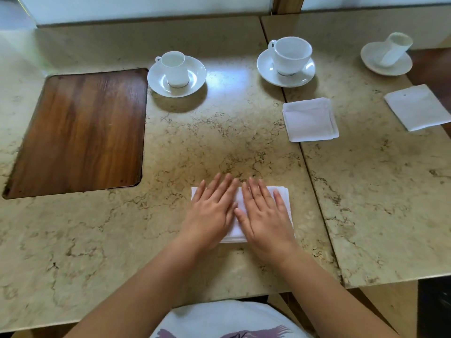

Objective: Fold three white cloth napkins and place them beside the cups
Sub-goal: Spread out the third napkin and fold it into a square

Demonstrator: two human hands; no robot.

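On the near edge of the marble table (219,142), directly in front of the person, lay a white cloth napkin (284,198) folded into a compact, layered rectangle. Stacked edges showed along its right side and near edge. Its surface was plain white and flat; most of it was covered by the hands.

The left hand (212,211) and the right hand (264,215) both lay palm-down on this napkin, side by side, thumbs nearly touching. Fingers of both were straight and slightly spread, pressing flat; neither hand grasped anything.

Two further napkins were already folded into squares. One folded napkin (310,119) lay just in front of the middle cup (291,56), straddling the seam between the two table slabs. The other folded napkin (418,107) lay at the far right, near the right cup (396,48); a small dark speck showed near its far edge.

Each cup stood on a white saucer. The left cup (174,68), on its saucer (199,71), had no napkin beside it. A wooden inlay panel (80,132) was set into the table at the left.
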